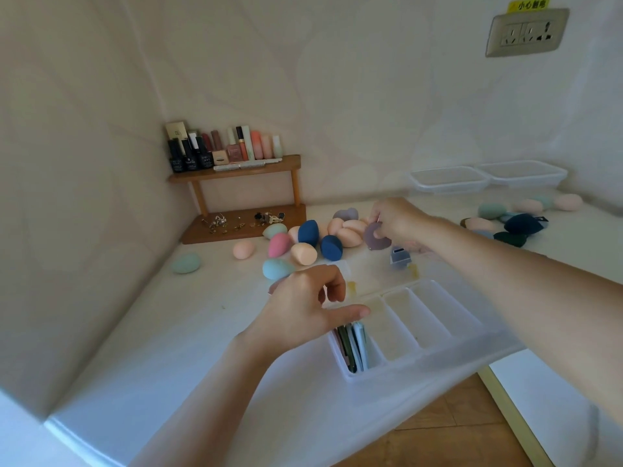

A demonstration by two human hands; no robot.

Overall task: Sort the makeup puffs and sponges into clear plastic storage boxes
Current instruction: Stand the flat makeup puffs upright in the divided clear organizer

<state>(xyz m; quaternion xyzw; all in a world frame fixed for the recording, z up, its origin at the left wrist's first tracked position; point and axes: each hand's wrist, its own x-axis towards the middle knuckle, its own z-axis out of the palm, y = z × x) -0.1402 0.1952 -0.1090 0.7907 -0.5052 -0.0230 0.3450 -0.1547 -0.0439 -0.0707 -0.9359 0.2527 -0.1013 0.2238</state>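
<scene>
Yellow sticker (pixel 529 4) above wall socket (pixel 527 32): Chinese characters "小心触电", black on yellow, slightly blurred. Dark bottles (pixel 190 160) on shelf: white label print, too small to read. Gold box (pixel 177 131): small logo, illegible.

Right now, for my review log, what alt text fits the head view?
A right hand pinches a mauve puff above a white counter; the left hand hovers over a divided clear box holding flat puffs in one slot. Egg-shaped sponges lie scattered behind.
</scene>
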